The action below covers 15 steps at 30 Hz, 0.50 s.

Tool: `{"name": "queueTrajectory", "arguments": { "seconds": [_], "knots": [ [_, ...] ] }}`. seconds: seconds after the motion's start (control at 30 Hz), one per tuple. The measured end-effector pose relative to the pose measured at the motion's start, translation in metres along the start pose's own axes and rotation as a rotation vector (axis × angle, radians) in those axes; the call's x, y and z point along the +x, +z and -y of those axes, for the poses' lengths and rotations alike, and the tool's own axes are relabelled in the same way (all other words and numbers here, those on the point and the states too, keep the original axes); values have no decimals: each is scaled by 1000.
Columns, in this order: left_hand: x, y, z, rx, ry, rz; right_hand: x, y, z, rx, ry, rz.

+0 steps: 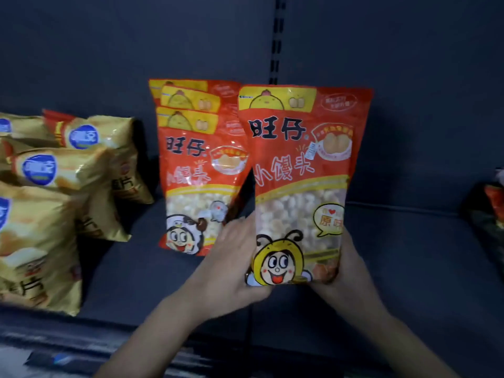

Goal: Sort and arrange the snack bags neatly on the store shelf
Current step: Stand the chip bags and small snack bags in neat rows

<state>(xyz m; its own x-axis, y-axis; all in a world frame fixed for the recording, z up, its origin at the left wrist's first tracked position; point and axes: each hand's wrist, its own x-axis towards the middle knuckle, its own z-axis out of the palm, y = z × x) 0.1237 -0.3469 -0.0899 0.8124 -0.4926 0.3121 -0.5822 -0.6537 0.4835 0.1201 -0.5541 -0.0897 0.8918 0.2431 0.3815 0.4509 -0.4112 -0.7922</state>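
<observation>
Two hands grip one red snack bag (pixel 302 170) upright above the middle of the dark shelf (pixel 409 255): the left hand (pixel 231 257) wraps its lower left edge, the right hand (pixel 351 266) cups its lower right corner, fingers curled around it. Pale round puffs fill its clear window. Just behind to the left, a row of matching red bags (pixel 196 165) stands upright near the back wall, showing the same puffs. Gold snack bags (pixel 68 170) crowd the shelf's left end, overlapping in rows from back to front edge.
</observation>
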Motion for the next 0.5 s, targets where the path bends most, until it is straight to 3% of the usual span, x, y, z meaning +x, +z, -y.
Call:
{"name": "queueTrajectory", "arguments": {
  "seconds": [0.17,0.4,0.5],
  "knots": [
    [-46,-30,45,129,-110,-56,24,65,7,-72,-42,106],
    [-86,-47,98,454,-224,14,27,127,-1,-634,-197,139],
    [-91,-44,117,538,-278,43,27,139,-2,-766,-178,166]
  ]
}}
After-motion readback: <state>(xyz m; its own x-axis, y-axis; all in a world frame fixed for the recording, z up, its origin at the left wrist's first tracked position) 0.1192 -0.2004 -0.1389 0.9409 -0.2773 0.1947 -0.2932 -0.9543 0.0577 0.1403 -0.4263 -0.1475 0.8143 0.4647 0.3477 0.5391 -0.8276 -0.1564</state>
